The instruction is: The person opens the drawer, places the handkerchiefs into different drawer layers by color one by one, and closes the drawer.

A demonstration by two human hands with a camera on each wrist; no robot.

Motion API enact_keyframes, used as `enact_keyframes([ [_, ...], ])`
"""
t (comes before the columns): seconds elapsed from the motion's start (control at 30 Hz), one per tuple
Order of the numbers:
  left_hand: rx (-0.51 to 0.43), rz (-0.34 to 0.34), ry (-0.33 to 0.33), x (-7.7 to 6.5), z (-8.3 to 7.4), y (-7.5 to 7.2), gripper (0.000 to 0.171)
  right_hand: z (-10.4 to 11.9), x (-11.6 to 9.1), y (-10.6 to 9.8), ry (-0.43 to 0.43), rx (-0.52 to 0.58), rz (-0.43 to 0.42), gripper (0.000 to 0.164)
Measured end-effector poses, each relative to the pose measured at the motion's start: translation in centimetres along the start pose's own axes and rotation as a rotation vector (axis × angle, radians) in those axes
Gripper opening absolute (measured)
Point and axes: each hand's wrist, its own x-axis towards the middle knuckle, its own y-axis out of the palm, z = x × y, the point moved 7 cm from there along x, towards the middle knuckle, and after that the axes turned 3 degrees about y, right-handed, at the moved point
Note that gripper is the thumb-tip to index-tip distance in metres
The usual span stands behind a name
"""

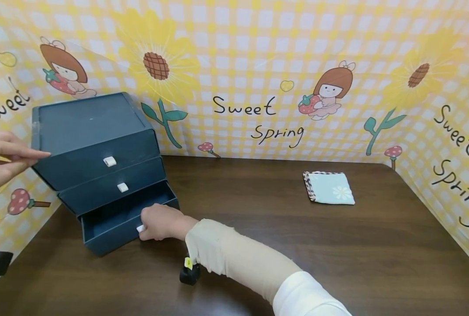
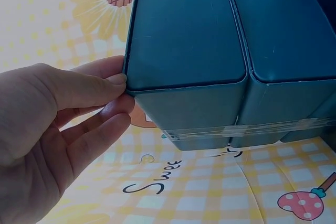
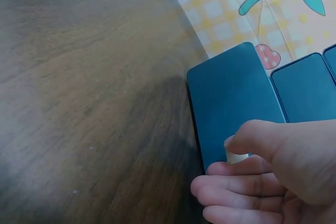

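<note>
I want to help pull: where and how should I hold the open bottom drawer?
Best, probably, from the front: pinch the white tab between thumb and finger. It juts from the flat front of the bottom drawer, and the right hand pinches it there.

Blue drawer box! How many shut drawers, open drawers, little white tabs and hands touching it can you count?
Shut drawers: 2
Open drawers: 1
White tabs: 3
Hands: 2
Total: 8

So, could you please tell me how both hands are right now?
Left hand: closed, holding a top corner of the drawer unit.
Right hand: closed, pinching the white tab on the bottom drawer.
</note>
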Motion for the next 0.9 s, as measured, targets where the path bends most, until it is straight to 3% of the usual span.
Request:
enact_keyframes([
  [0.23,-0.067,-0.022,-0.034,-0.6,1.1,0.3,0.019,0.3,-0.3,0.5,0.004,-0.017,-0.005,0.013],
  [0.33,-0.103,-0.029,-0.047,-0.9,2.2,0.6,0.036,0.4,-0.6,0.7,0.003,-0.013,-0.004,0.011],
  [0.47,-0.146,-0.075,-0.002,-1.2,3.6,0.8,0.073,0.7,-1.0,0.7,0.004,-0.024,-0.005,0.009],
  [0.63,-0.164,-0.075,0.025,-1.5,4.6,1.1,0.091,1.2,-1.5,0.8,0.000,-0.082,-0.008,0.010],
  [0.73,-0.131,-0.057,0.034,-1.7,5.2,1.2,0.093,1.4,-1.9,0.9,-0.006,-0.102,0.010,0.012],
  [0.9,-0.002,-0.070,0.091,-2.5,6.9,1.4,0.054,1.9,-2.8,1.4,-0.014,-0.083,0.089,0.011],
])
